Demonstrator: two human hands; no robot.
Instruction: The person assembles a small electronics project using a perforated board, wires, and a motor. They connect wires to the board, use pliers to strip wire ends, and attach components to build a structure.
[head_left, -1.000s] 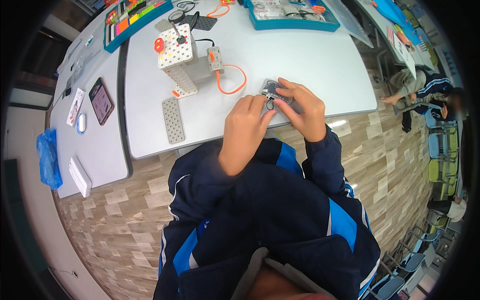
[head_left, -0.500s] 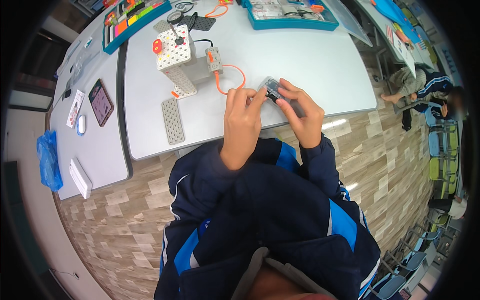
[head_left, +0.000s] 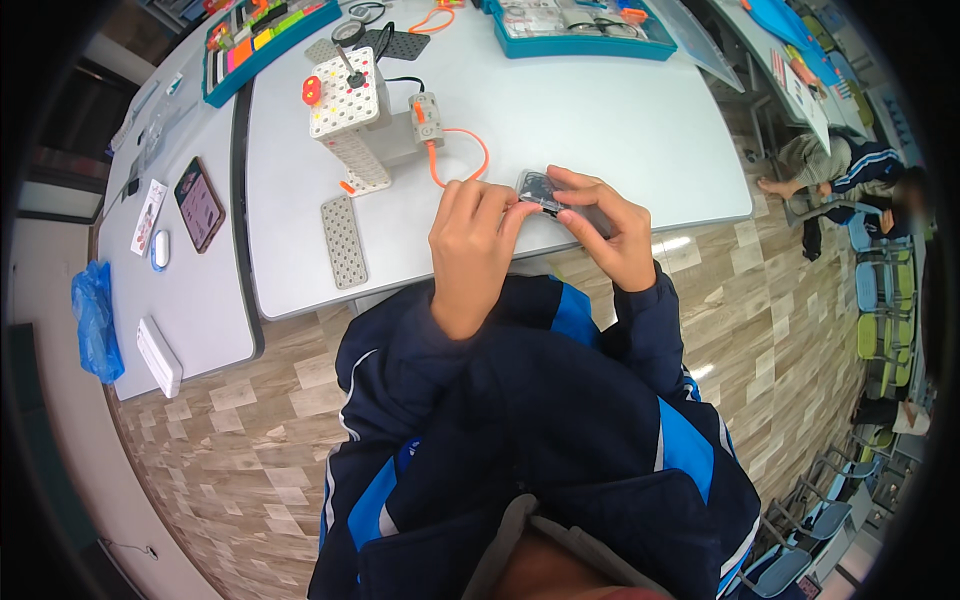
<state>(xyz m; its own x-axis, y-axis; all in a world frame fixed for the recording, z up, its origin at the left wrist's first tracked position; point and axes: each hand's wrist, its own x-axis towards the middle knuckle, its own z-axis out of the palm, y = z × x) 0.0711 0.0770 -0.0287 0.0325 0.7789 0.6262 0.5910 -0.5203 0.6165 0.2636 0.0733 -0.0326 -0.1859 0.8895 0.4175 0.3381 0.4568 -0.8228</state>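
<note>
Hands meet over worktop (head_left: pixel 620 110) near edge. Small clear box (head_left: pixel 541 190) pinched between both: left hand (head_left: pixel 472 240) fingertips at its 9 o'clock end, right hand (head_left: pixel 605 232) wrapped round 3 o'clock end. Long axis 10-to-4. Orange cable (head_left: pixel 462 160) at 10 o'clock.

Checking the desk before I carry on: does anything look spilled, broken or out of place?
Nothing stands out. Both hands, left hand and right hand, hold a small grey module over the table; no spill or damage shows.
</note>
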